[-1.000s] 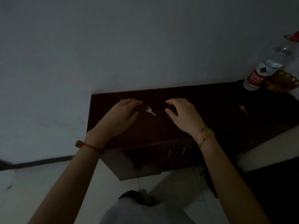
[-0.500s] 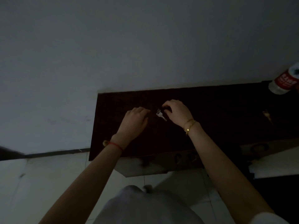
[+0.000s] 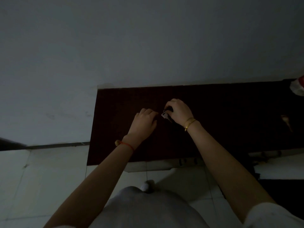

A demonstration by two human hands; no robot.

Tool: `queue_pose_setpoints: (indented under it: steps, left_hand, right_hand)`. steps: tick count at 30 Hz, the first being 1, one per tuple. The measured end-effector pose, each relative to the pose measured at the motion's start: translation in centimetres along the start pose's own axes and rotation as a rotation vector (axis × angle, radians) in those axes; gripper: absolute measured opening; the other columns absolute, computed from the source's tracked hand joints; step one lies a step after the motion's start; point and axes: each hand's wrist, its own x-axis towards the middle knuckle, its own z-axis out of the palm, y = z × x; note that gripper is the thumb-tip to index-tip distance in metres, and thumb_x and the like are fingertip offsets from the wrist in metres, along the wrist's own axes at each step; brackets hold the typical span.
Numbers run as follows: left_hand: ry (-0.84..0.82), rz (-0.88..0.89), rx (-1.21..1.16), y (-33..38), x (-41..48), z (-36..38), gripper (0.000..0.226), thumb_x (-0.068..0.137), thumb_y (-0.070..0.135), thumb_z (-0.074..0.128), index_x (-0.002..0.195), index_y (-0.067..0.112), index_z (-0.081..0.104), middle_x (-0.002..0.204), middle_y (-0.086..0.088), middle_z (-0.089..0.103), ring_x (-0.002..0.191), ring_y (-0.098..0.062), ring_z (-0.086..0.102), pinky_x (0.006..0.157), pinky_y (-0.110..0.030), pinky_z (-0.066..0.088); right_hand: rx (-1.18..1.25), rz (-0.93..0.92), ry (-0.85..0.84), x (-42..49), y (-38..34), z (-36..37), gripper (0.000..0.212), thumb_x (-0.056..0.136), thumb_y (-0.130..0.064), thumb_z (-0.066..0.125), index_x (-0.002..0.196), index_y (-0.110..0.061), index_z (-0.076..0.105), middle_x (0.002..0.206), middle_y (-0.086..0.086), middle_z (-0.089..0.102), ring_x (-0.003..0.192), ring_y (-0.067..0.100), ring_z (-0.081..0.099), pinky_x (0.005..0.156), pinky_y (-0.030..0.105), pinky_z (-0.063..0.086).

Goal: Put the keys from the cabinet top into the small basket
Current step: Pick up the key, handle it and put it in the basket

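Head view: keys (image 3: 165,115) diagonal, far-left to near-right

Dark brown cabinet top (image 3: 213,137); silver keys (image 3: 165,115); red wrist string (image 3: 127,145).

Both hands sit over the middle of the cabinet top (image 3: 222,129), the left hand (image 3: 144,122) just left of the right hand (image 3: 179,111), the keys (image 3: 165,115) between them. A bottle (image 3: 297,88) stands at the far right corner.

Right hand (image 3: 179,110) pinched, left hand (image 3: 144,120) curled
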Motion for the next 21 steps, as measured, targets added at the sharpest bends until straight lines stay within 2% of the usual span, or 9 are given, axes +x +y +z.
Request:
queue_pose_setpoints:
  steps: [4, 9, 12, 14, 16, 18, 21]
  left_hand:
    - [0.001, -0.007, -0.020, -0.2, 0.2, 0.4, 0.037, 0.092, 0.024, 0.051, 0.128, 0.018, 0.055, 0.125, -0.005, 0.058, 0.115, -0.023, 0.050, 0.092, -0.039, 0.046]
    - [0.039, -0.109, -0.167, 0.2, 0.9, 0.6, 0.029, 0.091, 0.028, 0.055, 0.118, 0.020, 0.062, 0.111, -0.004, 0.063, 0.101, -0.019, 0.055, 0.086, -0.035, 0.051]
    - [0.016, -0.198, -0.436, 0.6, 1.5, 0.5, 0.031, 0.090, 0.029, 0.060, 0.119, 0.020, 0.062, 0.112, 0.000, 0.065, 0.089, -0.002, 0.058, 0.072, -0.013, 0.046]
    - [0.014, -0.252, -0.579, 0.8, 1.6, 0.4, 0.029, 0.089, 0.028, 0.062, 0.117, 0.021, 0.062, 0.111, 0.004, 0.066, 0.084, 0.005, 0.057, 0.065, -0.009, 0.042]
    - [0.046, -0.303, -0.700, 0.8, 1.5, 0.2, 0.026, 0.087, 0.028, 0.064, 0.113, 0.022, 0.064, 0.107, 0.008, 0.066, 0.087, 0.004, 0.059, 0.068, -0.011, 0.045]
    - [0.089, -0.315, -0.753, 0.8, 1.2, 0.1, 0.024, 0.085, 0.026, 0.067, 0.108, 0.021, 0.066, 0.099, 0.012, 0.066, 0.087, 0.005, 0.060, 0.074, -0.011, 0.047]
    - [0.131, -0.285, -0.785, 1.1, 0.7, -0.3, 0.021, 0.082, 0.024, 0.071, 0.102, 0.023, 0.066, 0.091, 0.017, 0.065, 0.084, 0.007, 0.060, 0.068, -0.004, 0.047]
  right_hand:
    - [0.090, 0.011, 0.027, 0.0, 0.3, 0.2, 0.009, 0.085, -0.016, 0.065, 0.093, -0.017, 0.068, 0.102, 0.001, 0.064, 0.099, 0.018, 0.060, 0.081, 0.036, 0.054]
    - [0.437, 0.077, 0.121, -0.3, -0.5, -0.6, 0.004, 0.084, -0.015, 0.067, 0.087, -0.013, 0.066, 0.090, 0.004, 0.073, 0.086, 0.013, 0.069, 0.075, 0.025, 0.056]
    - [0.646, 0.102, 0.150, -0.7, -1.4, -1.4, 0.008, 0.084, -0.014, 0.068, 0.087, -0.007, 0.065, 0.082, 0.010, 0.074, 0.068, 0.012, 0.071, 0.060, 0.019, 0.059]
    - [0.715, 0.097, 0.162, -1.1, -1.6, -1.9, 0.010, 0.084, -0.014, 0.068, 0.088, -0.005, 0.064, 0.083, 0.013, 0.075, 0.069, 0.016, 0.072, 0.060, 0.021, 0.060]
    - [0.781, 0.087, 0.159, -1.6, -1.5, -2.3, 0.008, 0.086, -0.013, 0.066, 0.089, -0.006, 0.063, 0.084, 0.014, 0.074, 0.073, 0.019, 0.073, 0.064, 0.026, 0.060]
    - [0.853, 0.088, 0.147, -2.1, -1.4, -2.7, 0.006, 0.087, -0.012, 0.064, 0.091, -0.007, 0.062, 0.087, 0.015, 0.074, 0.078, 0.022, 0.073, 0.067, 0.030, 0.061]
    - [0.931, 0.085, 0.133, -2.8, -1.4, -3.1, 0.003, 0.088, -0.012, 0.062, 0.088, -0.014, 0.060, 0.087, 0.014, 0.073, 0.080, 0.024, 0.072, 0.068, 0.032, 0.060]
